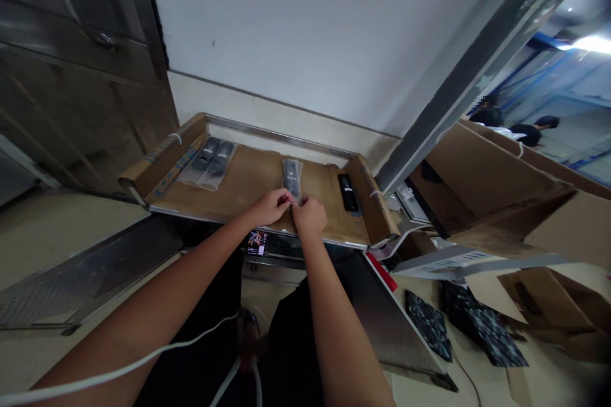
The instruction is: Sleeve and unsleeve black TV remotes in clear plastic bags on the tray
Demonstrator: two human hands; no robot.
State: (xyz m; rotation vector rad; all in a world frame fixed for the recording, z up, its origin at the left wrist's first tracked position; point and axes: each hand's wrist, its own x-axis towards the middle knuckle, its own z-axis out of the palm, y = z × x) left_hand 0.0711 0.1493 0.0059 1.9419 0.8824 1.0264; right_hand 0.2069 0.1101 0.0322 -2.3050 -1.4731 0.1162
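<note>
A clear plastic bag (pixel 298 172) with a slim dark device (pixel 291 173), like a remote control, lies near the middle of a cardboard-lined table. My left hand (pixel 273 206) pinches at the near end of this bag. Close beside it, my right hand (pixel 311 216) is closed at the same end, thumb and finger near the left fingertips; the exact grip is partly hidden. Toward the right side rests an unbagged black device (pixel 348 192). Two similar devices in clear bags (pixel 210 164) lie side by side at the left.
Raised cardboard sides (pixel 165 152) border the table (pixel 252 172). A lit phone screen (pixel 256 243) shows below its front edge. Large open cardboard boxes (pixel 487 172) stand at the right, with dark patterned bags (pixel 482 324) on the floor. Another person (pixel 529 133) is far off. A white cable (pixel 143 359) crosses my left arm.
</note>
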